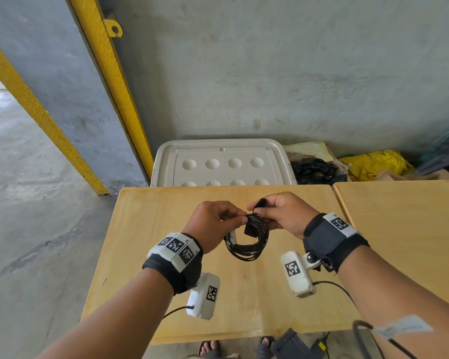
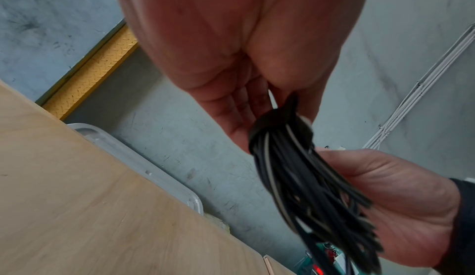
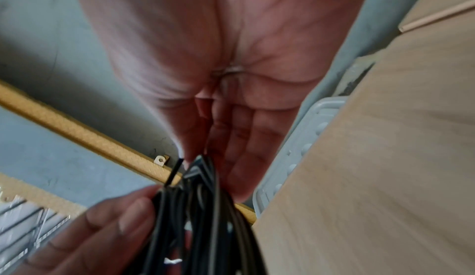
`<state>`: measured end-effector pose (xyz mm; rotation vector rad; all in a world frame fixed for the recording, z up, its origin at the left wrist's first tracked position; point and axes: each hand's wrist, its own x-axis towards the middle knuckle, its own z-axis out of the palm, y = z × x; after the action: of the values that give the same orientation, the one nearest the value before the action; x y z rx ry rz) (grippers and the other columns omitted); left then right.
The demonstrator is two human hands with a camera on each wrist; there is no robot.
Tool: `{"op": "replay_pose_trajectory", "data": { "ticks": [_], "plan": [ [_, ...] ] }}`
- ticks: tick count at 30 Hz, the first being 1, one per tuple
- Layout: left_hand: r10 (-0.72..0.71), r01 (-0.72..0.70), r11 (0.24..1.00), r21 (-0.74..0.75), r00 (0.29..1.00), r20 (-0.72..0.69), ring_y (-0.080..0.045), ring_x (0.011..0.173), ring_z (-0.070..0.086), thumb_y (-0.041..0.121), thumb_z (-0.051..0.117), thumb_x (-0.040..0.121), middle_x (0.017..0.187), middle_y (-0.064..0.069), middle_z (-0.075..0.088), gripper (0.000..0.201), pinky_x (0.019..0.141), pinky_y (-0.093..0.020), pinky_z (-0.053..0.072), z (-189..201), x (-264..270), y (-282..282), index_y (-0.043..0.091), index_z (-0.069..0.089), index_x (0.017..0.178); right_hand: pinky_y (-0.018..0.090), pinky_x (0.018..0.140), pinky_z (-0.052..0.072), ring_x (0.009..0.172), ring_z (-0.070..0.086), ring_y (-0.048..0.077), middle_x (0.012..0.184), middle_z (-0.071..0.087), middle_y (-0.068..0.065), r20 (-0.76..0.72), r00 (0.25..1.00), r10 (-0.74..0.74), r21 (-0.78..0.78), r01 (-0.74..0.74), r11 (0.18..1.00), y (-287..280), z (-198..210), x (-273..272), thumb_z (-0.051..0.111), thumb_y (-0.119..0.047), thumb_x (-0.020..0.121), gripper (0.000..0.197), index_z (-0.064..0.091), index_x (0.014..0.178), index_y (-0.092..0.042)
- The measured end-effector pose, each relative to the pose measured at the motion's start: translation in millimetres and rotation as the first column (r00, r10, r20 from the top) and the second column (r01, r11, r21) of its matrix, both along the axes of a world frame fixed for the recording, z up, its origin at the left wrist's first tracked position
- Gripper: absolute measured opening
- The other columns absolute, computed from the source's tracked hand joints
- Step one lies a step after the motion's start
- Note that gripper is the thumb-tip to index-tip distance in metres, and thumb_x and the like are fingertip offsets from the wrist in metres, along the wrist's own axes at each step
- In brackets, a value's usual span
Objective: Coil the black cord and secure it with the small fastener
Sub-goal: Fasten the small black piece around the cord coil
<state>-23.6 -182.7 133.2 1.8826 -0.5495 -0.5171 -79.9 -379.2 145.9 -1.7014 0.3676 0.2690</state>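
Note:
The black cord (image 1: 246,244) hangs as a coil of several loops above the wooden table (image 1: 145,250), held up between both hands. My left hand (image 1: 215,224) pinches the top of the coil from the left. My right hand (image 1: 283,216) pinches the free end of a black strap fastener (image 1: 260,203) above the coil. In the left wrist view the strap (image 2: 277,121) is wrapped round the bundled loops (image 2: 308,188) between my thumb and fingers. In the right wrist view the cord (image 3: 200,218) runs down past my fingers, blurred. A white plug end (image 1: 232,235) shows inside the coil.
A second wooden table (image 1: 405,229) adjoins on the right. Behind the table lies a white plastic lid (image 1: 218,161) with dimples, beside black and yellow bags (image 1: 373,164). A yellow-edged ramp (image 1: 62,141) slants at the left. My feet (image 1: 210,348) show below the table edge.

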Motion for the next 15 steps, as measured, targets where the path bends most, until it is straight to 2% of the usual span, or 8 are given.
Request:
{"op": "replay_pose_trajectory", "data": {
  "ticks": [3, 7, 12, 15],
  "plan": [
    [-0.009, 0.009, 1.0, 0.01, 1.0, 0.003, -0.014, 0.075, 0.068, 0.023, 0.076, 0.083, 0.079, 0.007, 0.075, 0.004, 0.067, -0.021, 0.058, 0.2, 0.7, 1.3, 0.025, 0.077, 0.087, 0.028, 0.064, 0.056, 0.07, 0.069, 0.018, 0.085, 0.072, 0.01, -0.032, 0.999, -0.04, 0.099, 0.043, 0.994, 3.5, -0.8, -1.9, 0.057, -0.008, 0.093, 0.017, 0.071, 0.102, -0.011],
    [-0.004, 0.004, 1.0, 0.012, 1.0, -0.013, -0.016, 0.074, 0.068, 0.024, 0.076, 0.083, 0.077, 0.006, 0.075, 0.004, 0.067, -0.025, 0.059, -0.5, 2.6, 1.8, 0.026, 0.077, 0.086, 0.03, 0.064, 0.057, 0.075, 0.068, 0.024, 0.087, 0.071, 0.014, -0.067, 0.993, -0.093, 0.226, 0.106, 0.968, 5.3, -0.9, -3.4, 0.059, -0.015, 0.092, 0.016, 0.072, 0.099, -0.008],
    [-0.022, 0.022, 0.999, 0.024, 1.0, -0.009, -0.012, 0.072, 0.067, 0.025, 0.076, 0.083, 0.077, 0.008, 0.075, 0.004, 0.067, -0.025, 0.06, -1.4, 3.9, 2.1, 0.026, 0.078, 0.087, 0.028, 0.064, 0.057, 0.071, 0.068, 0.018, 0.083, 0.072, 0.01, -0.039, 0.993, -0.109, 0.166, 0.114, 0.98, 7.5, -4.3, -2.0, 0.066, -0.008, 0.086, 0.012, 0.072, 0.096, -0.006],
    [-0.015, 0.015, 1.0, 0.013, 1.0, -0.01, 0.0, 0.065, 0.064, 0.024, 0.077, 0.083, 0.074, 0.011, 0.074, 0.006, 0.064, -0.019, 0.057, -1.1, 5.2, 1.7, 0.024, 0.079, 0.088, 0.027, 0.062, 0.057, 0.07, 0.068, 0.017, 0.081, 0.07, 0.009, -0.023, 0.992, -0.127, 0.176, 0.129, 0.976, 7.8, -4.5, -1.5, 0.066, -0.003, 0.085, 0.011, 0.071, 0.094, -0.007]
  ]
}}
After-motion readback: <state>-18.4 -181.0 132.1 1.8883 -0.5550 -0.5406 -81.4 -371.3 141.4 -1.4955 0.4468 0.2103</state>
